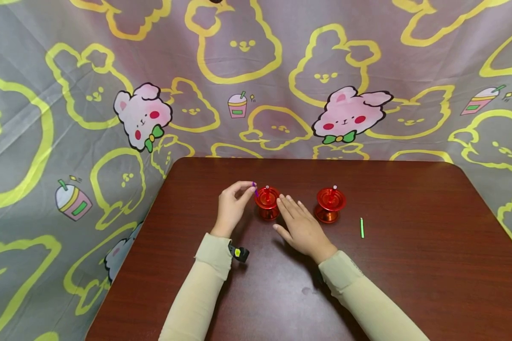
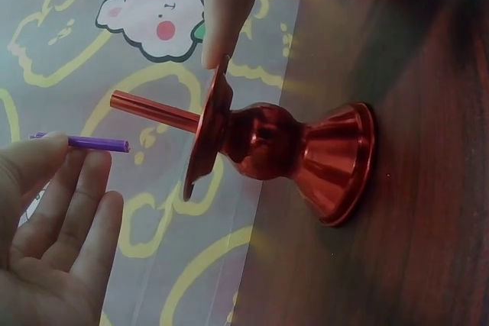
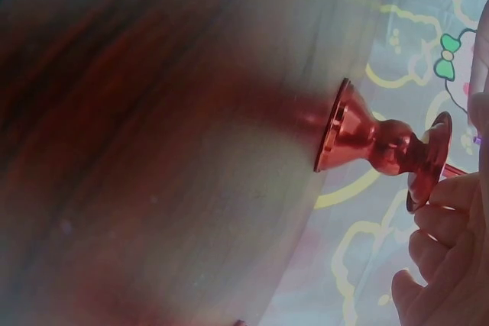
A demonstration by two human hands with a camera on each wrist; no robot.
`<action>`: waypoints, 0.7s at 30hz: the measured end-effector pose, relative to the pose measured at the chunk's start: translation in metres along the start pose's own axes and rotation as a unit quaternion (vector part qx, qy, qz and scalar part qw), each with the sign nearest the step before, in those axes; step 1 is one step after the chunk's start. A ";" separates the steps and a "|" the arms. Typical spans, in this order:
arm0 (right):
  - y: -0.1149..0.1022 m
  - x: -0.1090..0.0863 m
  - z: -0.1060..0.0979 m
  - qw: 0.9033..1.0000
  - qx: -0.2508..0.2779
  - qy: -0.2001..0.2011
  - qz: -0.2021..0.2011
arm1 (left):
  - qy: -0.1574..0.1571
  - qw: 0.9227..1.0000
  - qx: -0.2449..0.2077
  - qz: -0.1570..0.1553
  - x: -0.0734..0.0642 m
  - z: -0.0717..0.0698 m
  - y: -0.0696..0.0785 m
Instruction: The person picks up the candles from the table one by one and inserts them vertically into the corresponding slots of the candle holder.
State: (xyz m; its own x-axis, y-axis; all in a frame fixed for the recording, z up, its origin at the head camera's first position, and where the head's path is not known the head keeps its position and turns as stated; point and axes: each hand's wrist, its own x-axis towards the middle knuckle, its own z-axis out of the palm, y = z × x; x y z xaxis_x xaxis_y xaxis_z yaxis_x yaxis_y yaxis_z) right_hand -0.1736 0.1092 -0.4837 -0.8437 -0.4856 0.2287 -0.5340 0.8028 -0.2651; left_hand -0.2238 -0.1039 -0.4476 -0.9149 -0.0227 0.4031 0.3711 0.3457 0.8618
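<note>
Left hand [image 1: 231, 208]: grip clamped on the purple stick [image 2: 99, 143], pinched just left of the left candle holder [image 1: 269, 214], apart from its upright post [image 2: 155, 110]. Right hand [image 1: 300, 229]: fingers nearly straight, grip holding nothing, fingertips apparently touching the right rim of the dish [image 2: 205, 146]. Main risk, prob.: tip-over, b/c contact at the rim is high above the base. Stick could also snag the post if brought in off-line, or slip, w/ only 1 short pinch holding it. Right candle holder [image 1: 327, 215] stands near the right hand, so a careless swing might knock it; green stick [image 1: 361, 228], farther right on the surface [image 1: 409, 279], could poss. roll if bumped.
</note>
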 end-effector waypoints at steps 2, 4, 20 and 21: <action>0.000 0.000 0.000 1.000 0.000 0.000 0.000 | -0.005 1.000 -0.008 0.002 0.001 -0.001 0.000; 0.000 0.000 0.000 1.000 -0.001 0.000 0.000 | -0.010 1.000 -0.012 0.007 0.002 -0.001 0.001; 0.000 0.000 0.001 1.000 0.000 0.000 0.001 | -0.009 0.999 -0.022 0.032 0.012 0.005 0.012; 0.000 0.000 0.001 1.000 0.000 0.000 0.001 | -0.008 0.999 -0.023 0.034 0.012 0.005 0.012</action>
State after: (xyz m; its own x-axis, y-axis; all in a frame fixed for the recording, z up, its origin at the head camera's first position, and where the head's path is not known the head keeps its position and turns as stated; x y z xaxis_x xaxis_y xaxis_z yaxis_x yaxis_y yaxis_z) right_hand -0.1734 0.1084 -0.4848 -0.8447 -0.4845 0.2277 -0.5325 0.8039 -0.2651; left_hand -0.2312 -0.0948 -0.4336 -0.8894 0.0142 0.4569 0.4393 0.3031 0.8457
